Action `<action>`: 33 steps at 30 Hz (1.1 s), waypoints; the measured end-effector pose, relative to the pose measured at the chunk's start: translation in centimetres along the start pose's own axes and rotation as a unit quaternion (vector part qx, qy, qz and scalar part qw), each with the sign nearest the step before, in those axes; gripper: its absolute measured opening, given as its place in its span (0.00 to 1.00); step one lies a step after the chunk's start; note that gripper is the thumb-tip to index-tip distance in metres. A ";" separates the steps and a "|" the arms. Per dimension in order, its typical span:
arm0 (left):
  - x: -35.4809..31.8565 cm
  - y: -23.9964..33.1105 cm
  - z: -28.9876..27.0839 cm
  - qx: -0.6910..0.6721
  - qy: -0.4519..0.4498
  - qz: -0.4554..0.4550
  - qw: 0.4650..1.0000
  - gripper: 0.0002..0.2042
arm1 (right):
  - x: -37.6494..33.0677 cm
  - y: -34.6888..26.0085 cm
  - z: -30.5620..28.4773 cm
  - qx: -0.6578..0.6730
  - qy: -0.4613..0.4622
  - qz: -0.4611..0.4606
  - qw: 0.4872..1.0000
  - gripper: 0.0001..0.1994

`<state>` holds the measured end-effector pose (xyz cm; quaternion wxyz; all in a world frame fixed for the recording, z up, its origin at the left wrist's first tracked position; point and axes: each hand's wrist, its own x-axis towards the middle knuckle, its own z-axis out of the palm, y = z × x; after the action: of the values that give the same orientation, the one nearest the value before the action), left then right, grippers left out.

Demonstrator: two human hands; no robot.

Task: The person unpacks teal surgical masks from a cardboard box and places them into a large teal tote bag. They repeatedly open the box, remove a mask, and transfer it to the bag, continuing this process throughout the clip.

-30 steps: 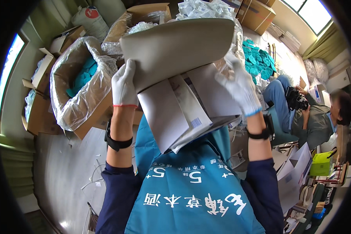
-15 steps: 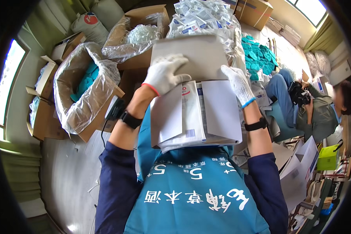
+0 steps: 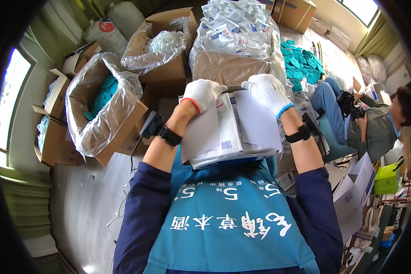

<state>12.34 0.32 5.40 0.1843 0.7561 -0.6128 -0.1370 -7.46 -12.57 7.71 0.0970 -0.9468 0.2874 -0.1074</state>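
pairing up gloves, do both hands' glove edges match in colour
No, the left hand wears a white glove edged in red, the right hand one edged in blue.

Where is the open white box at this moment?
In the head view, the white box is near the middle, just above the blue apron, with the left hand and right hand at its far edge.

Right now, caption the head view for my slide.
Gloved left hand and right hand at the far edge of a white carton, packages showing between its side flaps.
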 end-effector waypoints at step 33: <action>-1.0 -0.7 -0.9 -0.024 0.042 -0.020 0.999 0.25 | -8.2 -1.2 -1.9 0.160 0.026 0.151 0.975 0.17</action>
<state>13.13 1.56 5.85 0.2255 0.7689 -0.5854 -0.1234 -13.97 -7.15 8.62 0.2549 -0.8616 0.4087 -0.1603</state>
